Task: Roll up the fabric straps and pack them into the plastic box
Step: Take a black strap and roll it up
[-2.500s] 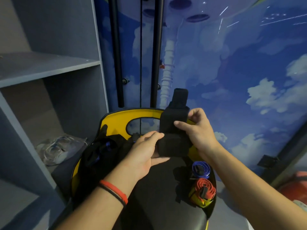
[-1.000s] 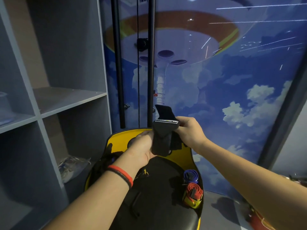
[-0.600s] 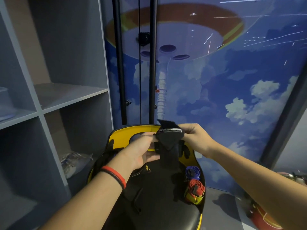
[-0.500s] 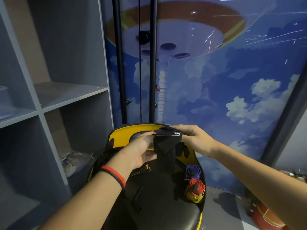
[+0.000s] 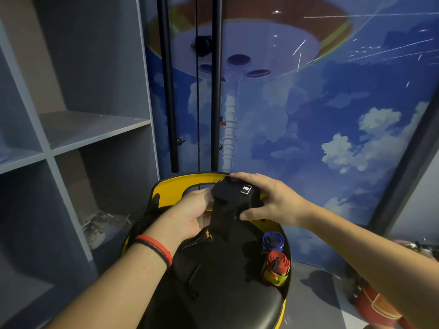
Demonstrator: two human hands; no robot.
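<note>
A: Two rolls, maybe three, sit at the right edge of the black seat [image 5: 225, 293], nearest us. There's a red strap [image 5: 278, 260] coiled on what looks like a yellow strap [image 5: 273, 277], and a blue strap [image 5: 273, 241] just beyond.

B: And the one being worked?

A: That's the black strap [image 5: 231, 203], held above the seat's far yellow rim. The right hand [image 5: 273, 203] comes over the top, thumb and fingers wrapped round the wound part. The left hand [image 5: 190, 217] is palm up beneath, closed on it where the tail drops toward the seat.

B: How would it handle?

A: Light and limp, I'd say — wide, soft webbing that flops wherever nothing supports it. It doesn't look fragile, but a coil like that would likely spring loose if released. I'd pinch across the roll itself, flat sides between thumb and fingers, and feed the tail with the other hand.

B: Where's the plastic box?

A: I can't find it. Some crumpled clear plastic [image 5: 102, 226] lies in the lower bay of the grey shelf unit [image 5: 95, 129] on the left, but I can't tell whether it's a box. The left fingertips are hidden behind the strap, and the tail's end is lost, black on black, against the seat. A red thing [image 5: 375, 302] on the floor to the right is cut off — no idea what it is. Farthest back are two black poles [image 5: 167, 91] against a painted sky.
</note>
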